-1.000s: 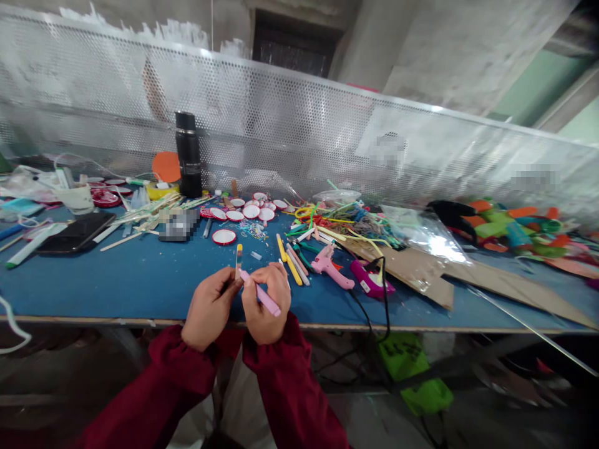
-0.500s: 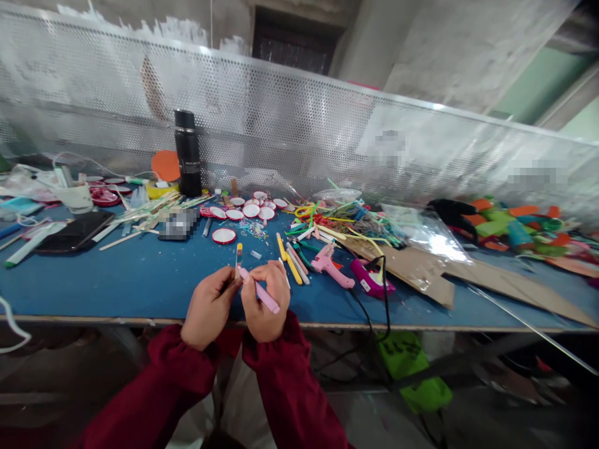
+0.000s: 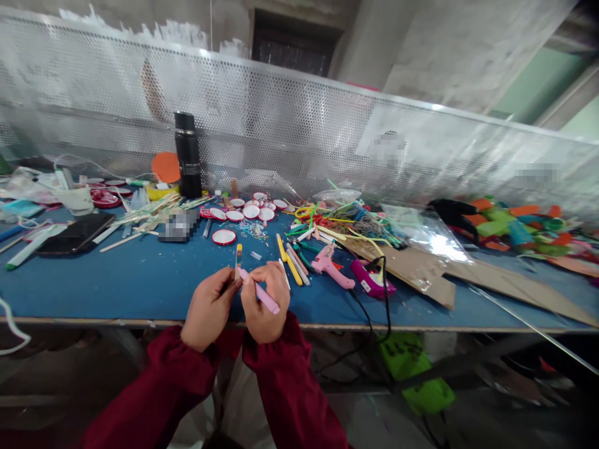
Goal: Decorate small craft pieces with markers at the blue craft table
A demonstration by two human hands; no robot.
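My left hand [image 3: 209, 307] is closed, thumb and fingers pinching a small flat stick [image 3: 239, 252] that stands up with a yellow end on top. In my right hand [image 3: 267, 302] is a pink marker pen [image 3: 266, 297], held in a writing grip and slanting down to the right. Its upper tip meets the stick just above my left fingertips. The stick's lower part is hidden by my fingers. Several yellow, pinkish and grey markers [image 3: 294, 268] lie right of my right hand. A round white disc with a red rim [image 3: 223, 237] lies beyond my hands.
A pink glue gun [image 3: 332, 267] with a black cable and a purple object [image 3: 369, 279] lie to the right. Cardboard [image 3: 407, 268] is beyond them. A black bottle [image 3: 188, 156] stands at the back, near wooden sticks [image 3: 154, 215]. A dark phone [image 3: 77, 234] lies left.
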